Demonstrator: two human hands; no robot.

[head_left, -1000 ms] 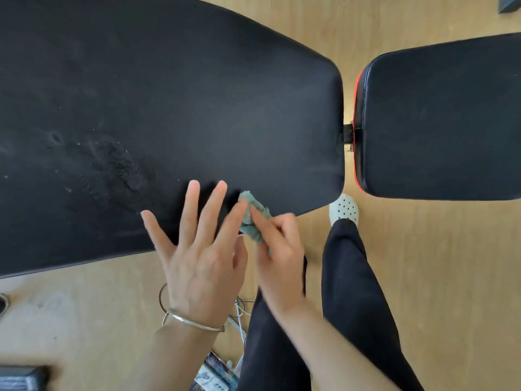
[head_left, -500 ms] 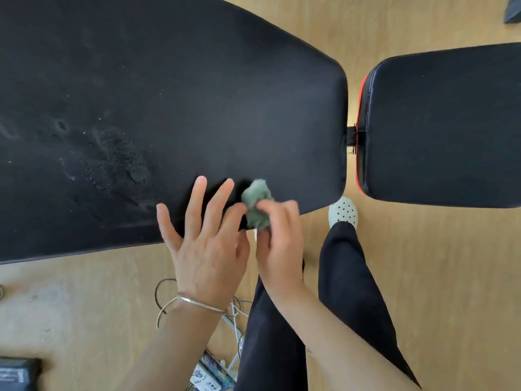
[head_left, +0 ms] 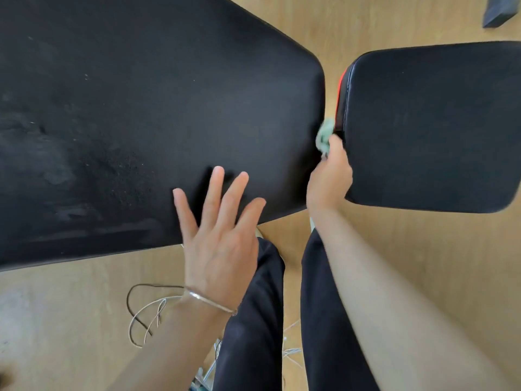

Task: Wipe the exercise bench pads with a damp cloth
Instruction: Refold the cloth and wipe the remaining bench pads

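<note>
The long black back pad (head_left: 141, 108) fills the left and centre, with dusty smears on its left part. The smaller black seat pad (head_left: 437, 122) with a red edge lies to the right across a narrow gap. My right hand (head_left: 329, 179) grips a bunched green cloth (head_left: 324, 136) and holds it in that gap, against the seat pad's left edge. My left hand (head_left: 220, 230) is spread with straight fingers over the back pad's near edge, holding nothing.
The floor is light wood. Loose cords (head_left: 146, 314) lie on it below the back pad, left of my black trouser legs (head_left: 253, 320). A dark object (head_left: 499, 12) sits at the top right corner.
My right hand has carried the cloth from the back pad's near edge rightward and up into the gap beside the seat pad. My left hand stayed spread at the near edge.
</note>
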